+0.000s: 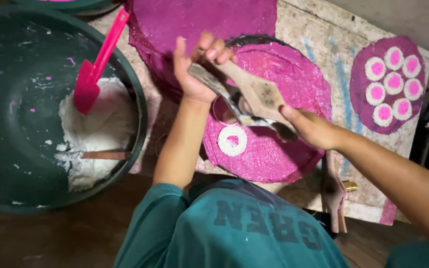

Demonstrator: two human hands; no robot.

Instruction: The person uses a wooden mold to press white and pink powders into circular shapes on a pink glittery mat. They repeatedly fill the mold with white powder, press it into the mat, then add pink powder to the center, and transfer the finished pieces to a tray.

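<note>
A wooden mould (254, 97) with two long hinged handles is held over a round tray lined with pink cloth (299, 79), tilted above the cloth's near half. The left hand (197, 69) has its grip closed around the far ends of the handles, fingers curled over the wood. The right hand (309, 126) pinches the mould's near end with a closed grip, at a dark metal piece there. Just below the mould, on the pink cloth, lies one white ring-shaped cake with a pink centre (232, 140). To the right, a purple round mat (361, 106) on the worn wooden surface (323, 34) carries seven more of these cakes (393, 84) in a cluster. To the left stands a big dark green basin (6, 99) holding white dough (98, 134), with a pink plastic scoop (93, 74) stuck in it. A second wooden tool (334, 193) lies at the surface's near edge.
</note>
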